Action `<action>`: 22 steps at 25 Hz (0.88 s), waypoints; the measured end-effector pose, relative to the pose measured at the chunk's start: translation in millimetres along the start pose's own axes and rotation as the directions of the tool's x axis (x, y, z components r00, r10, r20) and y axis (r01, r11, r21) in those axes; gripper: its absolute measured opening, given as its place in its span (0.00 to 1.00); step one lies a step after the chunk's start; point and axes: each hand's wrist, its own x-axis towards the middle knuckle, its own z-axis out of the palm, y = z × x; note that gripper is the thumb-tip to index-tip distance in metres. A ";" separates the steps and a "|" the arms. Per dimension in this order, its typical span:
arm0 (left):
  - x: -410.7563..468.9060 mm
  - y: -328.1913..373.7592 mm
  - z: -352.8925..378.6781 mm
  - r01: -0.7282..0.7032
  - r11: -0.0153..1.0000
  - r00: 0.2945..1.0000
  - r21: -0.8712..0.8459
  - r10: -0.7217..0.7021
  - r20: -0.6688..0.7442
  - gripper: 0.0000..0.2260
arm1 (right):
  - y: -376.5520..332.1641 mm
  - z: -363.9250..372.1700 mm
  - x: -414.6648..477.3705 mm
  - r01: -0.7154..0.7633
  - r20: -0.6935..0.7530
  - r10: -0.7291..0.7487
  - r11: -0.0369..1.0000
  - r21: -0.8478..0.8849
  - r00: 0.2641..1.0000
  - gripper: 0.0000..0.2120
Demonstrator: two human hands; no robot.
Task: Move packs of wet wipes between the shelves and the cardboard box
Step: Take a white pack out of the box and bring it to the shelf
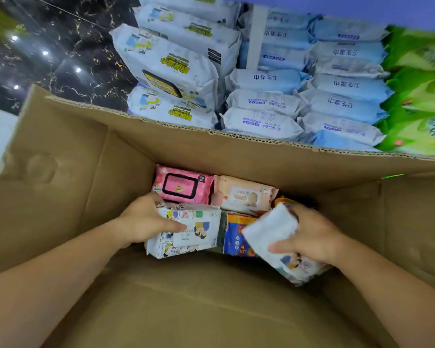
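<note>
My left hand (146, 219) gripped a cartoon-printed pack (191, 232); my right hand (314, 234) clasped a tilted white pack (271, 234), both low in the cardboard box (60, 159). A pink pack (183, 184) and a peach pack (244, 194) lay alongside. Shelved packs (337, 84) beyond stood crowded; I judged few transfers left.

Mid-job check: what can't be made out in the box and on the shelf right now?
Head view:
- Left hand: fingers mostly hidden behind cartoon pack.
- Orange-blue pack: partly covered by white pack in right hand.
- Print on white pack: motion-blurred.
- Green packs: cut by right edge.
</note>
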 end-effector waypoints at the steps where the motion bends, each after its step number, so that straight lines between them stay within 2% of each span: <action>1: -14.2 4.7 -8.9 -0.015 0.999 1.000 -0.033 0.015 -0.011 0.31 | -6.1 -5.5 -10.7 -0.008 -0.060 0.020 0.983 0.183 0.998 0.35; 3: -48.8 16.5 -28.0 -0.018 0.993 1.000 -0.113 0.015 -0.028 0.28 | -23.1 -18.6 -39.8 0.012 -0.105 0.048 0.861 0.508 0.993 0.32; 5: -85.2 25.9 -46.8 -0.003 0.970 0.999 -0.244 -0.007 -0.039 0.27 | -45.8 -32.1 -76.5 0.070 -0.113 0.019 0.681 0.729 0.993 0.29; 7: -127.7 39.1 -69.0 -0.006 0.927 0.999 -0.374 -0.010 -0.040 0.29 | -71.1 -48.4 -122.1 0.143 -0.167 0.000 0.524 0.840 0.986 0.25; 10: -201.4 74.4 -115.1 -0.037 0.847 0.998 -0.530 0.009 -0.056 0.29 | -112.4 -84.3 -199.3 0.231 -0.241 -0.016 0.351 0.907 0.970 0.17; 11: -225.6 87.2 -132.9 -0.064 0.821 0.997 -0.567 0.035 -0.063 0.31 | -126.3 -98.7 -226.1 0.253 -0.264 -0.006 0.307 0.917 0.964 0.15; 13: -283.3 117.0 -175.4 -0.119 0.779 0.993 -0.616 0.083 -0.086 0.37 | -158.8 -132.4 -287.3 0.299 -0.315 0.025 0.255 0.920 0.949 0.16; 17: -393.5 177.4 -257.4 -0.265 0.697 0.963 -0.666 0.227 -0.146 0.42 | -226.9 -200.8 -409.3 0.429 -0.438 -0.006 0.220 0.876 0.899 0.25; 18: -417.5 191.7 -274.9 -0.315 0.673 0.947 -0.669 0.272 -0.172 0.41 | -243.6 -216.2 -438.6 0.462 -0.471 -0.014 0.221 0.859 0.882 0.26; 22: -505.1 260.4 -335.5 -0.525 0.531 0.839 -0.665 0.455 -0.298 0.26 | -299.0 -273.1 -542.6 0.605 -0.607 -0.070 0.228 0.763 0.791 0.32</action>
